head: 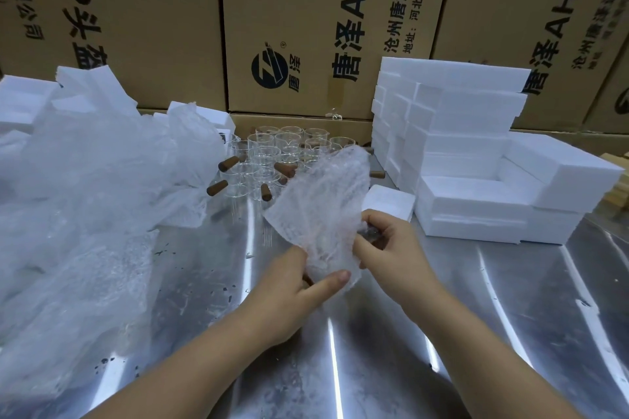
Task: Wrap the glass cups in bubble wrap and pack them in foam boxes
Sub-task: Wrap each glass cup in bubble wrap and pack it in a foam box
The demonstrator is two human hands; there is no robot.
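Around: plastic bags (85, 197) 9 o'clock, foam boxes (459, 146) 2 o'clock, glass cups (279, 150) 12 o'clock on desk (374, 333) | Fingers: left hand (289, 289) and right hand (391, 248) curled, both pinching bubble wrap (323, 201) at centre

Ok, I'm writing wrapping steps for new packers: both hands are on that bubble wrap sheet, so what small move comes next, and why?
Probably fold the loose top of the bubble wrap down over the cup. The left hand and right hand pinch only its lower part, where glass shows; the top stands free.
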